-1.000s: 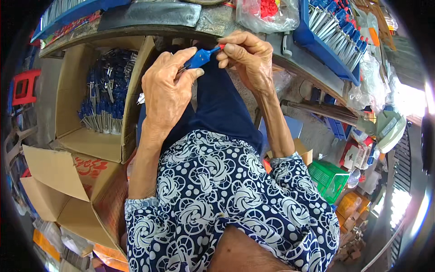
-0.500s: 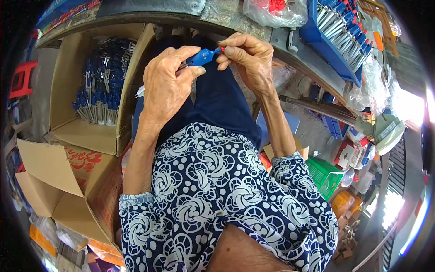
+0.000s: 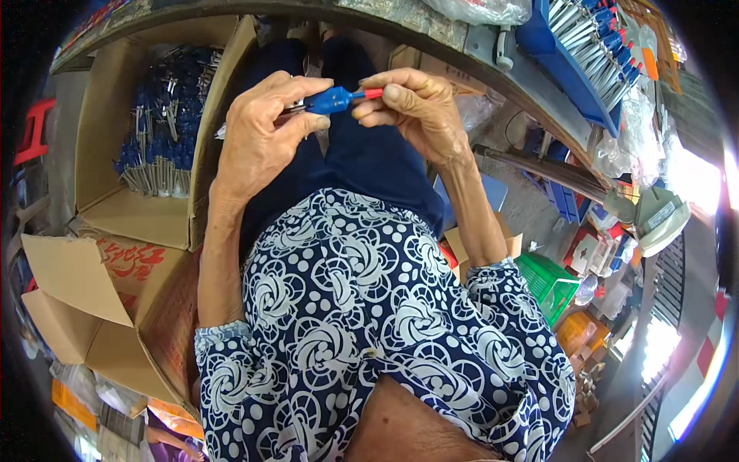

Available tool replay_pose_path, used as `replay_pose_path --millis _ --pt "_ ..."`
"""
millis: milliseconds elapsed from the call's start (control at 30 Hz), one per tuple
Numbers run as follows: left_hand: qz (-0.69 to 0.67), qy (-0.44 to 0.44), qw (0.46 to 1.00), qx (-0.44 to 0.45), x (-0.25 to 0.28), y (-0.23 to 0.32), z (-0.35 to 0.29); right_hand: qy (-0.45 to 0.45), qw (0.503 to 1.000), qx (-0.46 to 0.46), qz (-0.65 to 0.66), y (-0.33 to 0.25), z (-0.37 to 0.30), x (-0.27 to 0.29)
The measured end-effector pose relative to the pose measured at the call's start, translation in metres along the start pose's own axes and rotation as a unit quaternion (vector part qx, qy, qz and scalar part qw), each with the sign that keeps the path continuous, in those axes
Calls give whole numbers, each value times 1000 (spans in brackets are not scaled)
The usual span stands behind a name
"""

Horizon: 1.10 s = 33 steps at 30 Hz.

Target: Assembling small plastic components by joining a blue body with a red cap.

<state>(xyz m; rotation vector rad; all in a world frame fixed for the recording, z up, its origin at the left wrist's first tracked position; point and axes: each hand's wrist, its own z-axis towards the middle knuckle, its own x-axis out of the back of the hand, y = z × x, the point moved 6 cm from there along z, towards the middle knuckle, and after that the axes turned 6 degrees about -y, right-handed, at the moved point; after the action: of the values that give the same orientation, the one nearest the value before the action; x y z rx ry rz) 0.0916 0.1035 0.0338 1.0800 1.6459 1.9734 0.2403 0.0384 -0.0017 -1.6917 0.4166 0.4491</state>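
Above my lap, my left hand (image 3: pixel 265 127) grips a blue plastic-bodied tool (image 3: pixel 329 101) between thumb and fingers. Thin metal parts of it run back into the palm. At the tool's narrow right end sits a red sleeve or cap (image 3: pixel 372 93). My right hand (image 3: pixel 419 112) pinches this red piece between thumb and forefinger, its other fingers curled beneath. The tool lies about level, and both hands are joined by it. What the left palm covers cannot be seen.
Left of my legs, an open cardboard box (image 3: pixel 96 154) holds many blue-and-metal tools (image 3: pixel 165 115). Nearer stands another open carton (image 3: pixel 115 339). A worktable edge (image 3: pixel 431 35) curves ahead, with a blue tray (image 3: pixel 566 65) of red-tipped tools at right. A green crate (image 3: pixel 546 285) stands lower right.
The red piece now shows longer at the tool's end, where only a small red bit showed between the fingertips. Both hands have shifted slightly left in the picture.
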Motion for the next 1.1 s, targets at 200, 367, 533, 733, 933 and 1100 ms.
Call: replay_pose_path --millis 200,367,533,733,933,1100 --pt "16 -66 998 -8 -8 -6 -16 -8 995 -86 40 26 -26 2" --pt "37 -108 993 -8 -28 -17 -30 33 977 -162 133 55 -57 2" --pt "26 -128 991 15 -45 -26 -42 63 964 -159 204 75 -78 3" --pt "42 -151 987 25 -56 -34 -51 96 952 -169 236 91 -91 2" --pt "64 -165 984 24 -62 -37 -57 118 941 -182 258 100 -98 1" --pt "59 -180 982 24 -68 -42 -61 115 943 -182 255 104 -99 1"
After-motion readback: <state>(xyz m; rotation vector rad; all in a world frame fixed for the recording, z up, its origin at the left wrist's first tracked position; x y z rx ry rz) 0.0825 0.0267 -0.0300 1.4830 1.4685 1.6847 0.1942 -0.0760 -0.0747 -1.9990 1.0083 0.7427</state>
